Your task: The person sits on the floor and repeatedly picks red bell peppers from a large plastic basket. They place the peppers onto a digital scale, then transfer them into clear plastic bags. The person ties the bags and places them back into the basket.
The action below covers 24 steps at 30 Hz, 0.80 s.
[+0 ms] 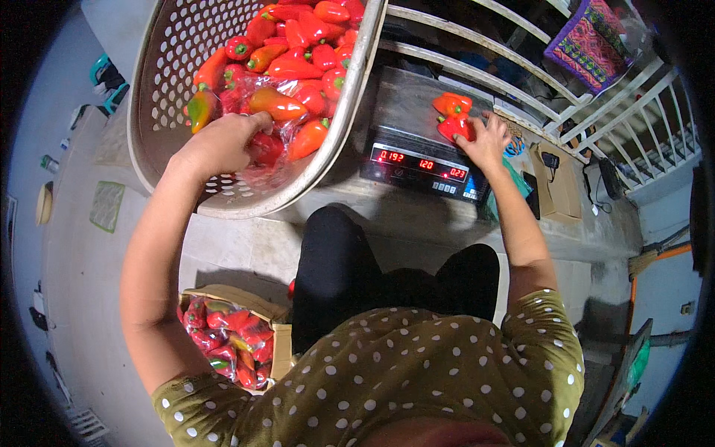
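Note:
My left hand (223,142) reaches into a large perforated plastic basket (167,100) of red and orange peppers (299,67). Its fingers are at a red pepper (267,148) beside clear plastic film (285,89); the fingertips are partly hidden, so a firm hold cannot be made out. Over a digital scale (405,112), my right hand (487,137) has thumb and fingers around a red pepper (453,128). That pepper rests on the platform, touching an orange-red pepper (451,104) behind it. Red digits glow on the scale's display (422,163).
By my left leg, a cardboard box (283,341) holds plastic-wrapped peppers (229,335). White metal railing (491,70) runs behind the scale. Right of it lie green plastic (505,190), a dark phone-like object (532,194) and flat cardboard (558,193) with a black adapter (550,161).

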Tool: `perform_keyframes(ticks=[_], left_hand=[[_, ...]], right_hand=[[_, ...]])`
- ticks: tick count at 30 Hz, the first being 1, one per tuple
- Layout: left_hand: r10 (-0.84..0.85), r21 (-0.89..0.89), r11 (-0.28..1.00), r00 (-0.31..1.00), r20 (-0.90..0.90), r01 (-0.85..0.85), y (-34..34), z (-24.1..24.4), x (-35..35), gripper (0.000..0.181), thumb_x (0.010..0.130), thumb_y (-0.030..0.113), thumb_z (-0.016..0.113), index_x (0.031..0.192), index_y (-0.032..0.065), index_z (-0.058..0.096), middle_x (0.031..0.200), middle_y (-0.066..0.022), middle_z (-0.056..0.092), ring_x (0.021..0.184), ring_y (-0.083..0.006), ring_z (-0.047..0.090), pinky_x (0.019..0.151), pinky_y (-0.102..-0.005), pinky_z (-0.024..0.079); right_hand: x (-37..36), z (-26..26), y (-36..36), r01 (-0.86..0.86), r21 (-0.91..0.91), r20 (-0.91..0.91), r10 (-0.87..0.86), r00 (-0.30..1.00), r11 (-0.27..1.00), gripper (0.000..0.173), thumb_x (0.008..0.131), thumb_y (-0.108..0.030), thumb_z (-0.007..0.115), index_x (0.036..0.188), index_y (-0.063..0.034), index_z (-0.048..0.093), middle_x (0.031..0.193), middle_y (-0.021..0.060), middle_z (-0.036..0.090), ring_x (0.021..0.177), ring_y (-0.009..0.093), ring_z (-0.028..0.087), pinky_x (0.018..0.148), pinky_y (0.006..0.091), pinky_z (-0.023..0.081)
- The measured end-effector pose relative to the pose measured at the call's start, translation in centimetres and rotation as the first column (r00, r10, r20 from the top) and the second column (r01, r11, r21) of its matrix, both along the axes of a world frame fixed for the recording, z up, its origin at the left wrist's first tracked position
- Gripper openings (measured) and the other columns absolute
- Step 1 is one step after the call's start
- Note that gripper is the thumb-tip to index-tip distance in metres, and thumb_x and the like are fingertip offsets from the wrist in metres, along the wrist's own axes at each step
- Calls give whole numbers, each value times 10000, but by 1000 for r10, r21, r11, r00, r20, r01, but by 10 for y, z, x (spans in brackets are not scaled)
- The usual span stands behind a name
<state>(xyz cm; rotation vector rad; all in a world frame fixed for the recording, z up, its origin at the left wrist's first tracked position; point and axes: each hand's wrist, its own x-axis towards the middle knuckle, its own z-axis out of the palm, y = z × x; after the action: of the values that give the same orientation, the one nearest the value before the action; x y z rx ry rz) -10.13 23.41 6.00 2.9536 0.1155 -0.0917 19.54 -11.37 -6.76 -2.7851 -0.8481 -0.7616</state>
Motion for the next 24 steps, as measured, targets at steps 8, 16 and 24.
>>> perform_keyframes(ticks=[8, 16, 24], left_hand=[[-39, -55, 998, 999, 33, 41, 2, -2, 2, 388, 636, -34, 526, 1019, 20, 518, 932, -212, 595, 918, -349, 566, 793, -405, 439], [-9, -41, 999, 1000, 7, 9, 0, -3, 2, 398, 644, -31, 521, 1037, 31, 516, 937, -204, 599, 923, -348, 566, 796, -402, 440], [22, -6, 1000, 999, -41, -22, 7, -12, 4, 382, 672, 22, 612, 1040, 17, 507, 984, -184, 594, 938, -336, 564, 789, -388, 440]], right_hand=[[15, -15, -25, 215, 116, -491, -132, 861, 970, 527, 605, -263, 682, 1112, -239, 540, 1132, 51, 523, 1093, 270, 400, 873, 540, 256], [-13, -10, 11, 10, 61, -26, -9, 1000, 998, 515, 595, -379, 716, 1057, -193, 583, 1264, 124, 368, 1195, 306, 287, 959, 587, 170], [-12, -18, 16, -212, -7, 55, 212, 976, 977, 380, 598, -259, 693, 902, -102, 527, 972, 87, 533, 1050, 268, 430, 953, 569, 192]])
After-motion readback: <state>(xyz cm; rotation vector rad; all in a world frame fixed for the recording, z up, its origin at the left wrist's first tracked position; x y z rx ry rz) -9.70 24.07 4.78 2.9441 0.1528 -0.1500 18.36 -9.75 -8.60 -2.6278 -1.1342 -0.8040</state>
